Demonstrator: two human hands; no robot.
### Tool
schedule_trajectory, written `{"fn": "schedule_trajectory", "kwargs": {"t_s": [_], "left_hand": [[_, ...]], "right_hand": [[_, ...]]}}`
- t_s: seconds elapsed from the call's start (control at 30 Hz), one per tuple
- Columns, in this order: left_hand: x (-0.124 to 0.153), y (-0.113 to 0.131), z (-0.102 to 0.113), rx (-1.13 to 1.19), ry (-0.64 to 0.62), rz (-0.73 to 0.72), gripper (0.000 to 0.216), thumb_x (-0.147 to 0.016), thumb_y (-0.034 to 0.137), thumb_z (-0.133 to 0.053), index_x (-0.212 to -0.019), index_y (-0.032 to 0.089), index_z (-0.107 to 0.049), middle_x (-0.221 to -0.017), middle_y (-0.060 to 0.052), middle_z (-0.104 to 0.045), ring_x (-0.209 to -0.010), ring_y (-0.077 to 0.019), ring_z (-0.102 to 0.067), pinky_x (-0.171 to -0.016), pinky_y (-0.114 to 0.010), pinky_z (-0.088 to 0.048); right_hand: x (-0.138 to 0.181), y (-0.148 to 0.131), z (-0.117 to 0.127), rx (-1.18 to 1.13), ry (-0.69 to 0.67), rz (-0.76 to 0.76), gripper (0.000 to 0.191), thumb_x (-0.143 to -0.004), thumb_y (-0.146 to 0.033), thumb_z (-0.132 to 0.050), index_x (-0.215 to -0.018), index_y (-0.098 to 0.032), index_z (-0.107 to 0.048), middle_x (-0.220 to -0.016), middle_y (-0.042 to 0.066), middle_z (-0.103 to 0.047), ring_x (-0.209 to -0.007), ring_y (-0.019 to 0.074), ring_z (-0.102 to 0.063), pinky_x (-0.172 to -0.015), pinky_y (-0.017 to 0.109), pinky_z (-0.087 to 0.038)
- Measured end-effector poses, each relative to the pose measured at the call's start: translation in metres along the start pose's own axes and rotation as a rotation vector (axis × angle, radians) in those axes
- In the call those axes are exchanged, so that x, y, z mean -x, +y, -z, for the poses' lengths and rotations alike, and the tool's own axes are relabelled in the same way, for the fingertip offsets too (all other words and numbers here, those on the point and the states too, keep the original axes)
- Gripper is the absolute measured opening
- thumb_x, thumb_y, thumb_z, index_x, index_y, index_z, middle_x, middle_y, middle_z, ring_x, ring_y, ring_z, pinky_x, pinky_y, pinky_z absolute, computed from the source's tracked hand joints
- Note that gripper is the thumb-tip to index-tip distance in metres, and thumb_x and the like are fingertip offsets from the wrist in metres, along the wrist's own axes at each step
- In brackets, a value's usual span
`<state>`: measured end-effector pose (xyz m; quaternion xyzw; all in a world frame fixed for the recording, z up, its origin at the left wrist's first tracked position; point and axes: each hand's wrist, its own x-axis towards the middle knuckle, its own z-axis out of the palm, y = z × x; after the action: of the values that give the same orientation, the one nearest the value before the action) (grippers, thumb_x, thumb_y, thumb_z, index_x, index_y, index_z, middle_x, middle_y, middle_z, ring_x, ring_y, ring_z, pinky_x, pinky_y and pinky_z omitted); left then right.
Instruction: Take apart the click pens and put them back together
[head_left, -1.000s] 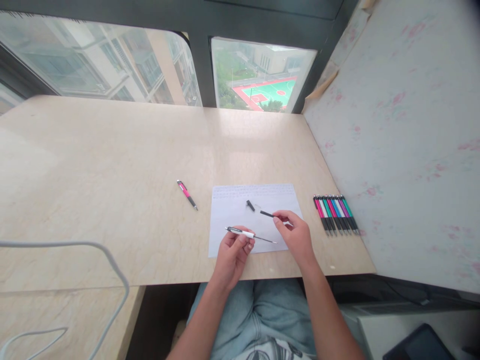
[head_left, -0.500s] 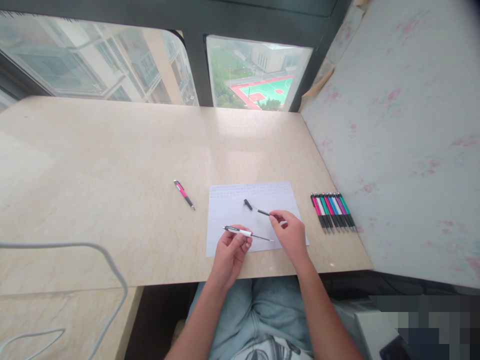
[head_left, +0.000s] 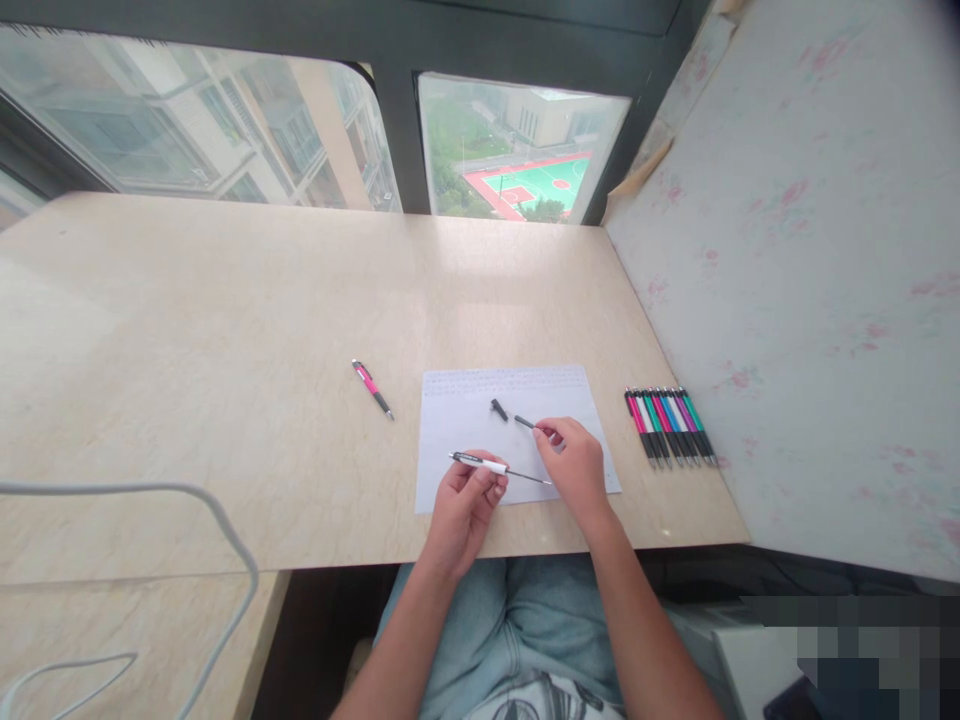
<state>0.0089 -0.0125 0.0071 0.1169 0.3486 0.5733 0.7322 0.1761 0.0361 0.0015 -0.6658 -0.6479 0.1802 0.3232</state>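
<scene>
My left hand is closed around the white barrel of a pen. A thin dark refill with a pale tip sticks out of the barrel's right end, pointing toward my other hand. Between thumb and fingertips, my right hand pinches a slim dark rod; its rear part is hidden by the fingers. Just beyond the rod's front end, a short black pen piece lies on the paper. Both hands are over a white sheet of paper with rows of writing along its top.
A pink pen with a black grip lies left of the paper. Several coloured pens lie side by side near the patterned wall. A grey cable curves over the left of the desk. Windows stand behind the desk.
My right hand has moved slightly left with the dark rod, closer to the black pen piece. My left hand keeps the white pen in nearly the same place.
</scene>
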Motion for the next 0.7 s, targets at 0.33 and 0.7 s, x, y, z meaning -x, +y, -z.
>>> {"fn": "schedule_trajectory", "kwargs": {"t_s": [0.33,0.7], "left_hand": [[-0.001,-0.001,0.003,-0.002,-0.011,-0.002,0.017,-0.079,0.021,-0.077,-0.093,0.014,-0.07,-0.09,-0.006,-0.07,-0.073,-0.009,-0.063,-0.069,-0.019,-0.051],[0.0,-0.001,0.001,0.003,-0.012,0.002,0.018,-0.077,0.021,-0.078,-0.092,0.015,-0.07,-0.088,-0.005,-0.07,-0.072,-0.0088,-0.063,-0.07,-0.019,-0.051]], "right_hand": [[0.001,-0.002,-0.007,0.19,-0.007,0.014,0.012,-0.087,-0.024,-0.057,-0.085,-0.021,-0.068,-0.082,0.004,-0.068,-0.079,0.0201,-0.061,-0.07,0.031,-0.042],[-0.023,-0.007,-0.014,0.262,-0.019,-0.002,0.012,-0.089,-0.025,-0.057,-0.093,-0.022,-0.068,-0.087,0.005,-0.067,-0.083,0.0214,-0.06,-0.067,0.03,-0.04]]}}
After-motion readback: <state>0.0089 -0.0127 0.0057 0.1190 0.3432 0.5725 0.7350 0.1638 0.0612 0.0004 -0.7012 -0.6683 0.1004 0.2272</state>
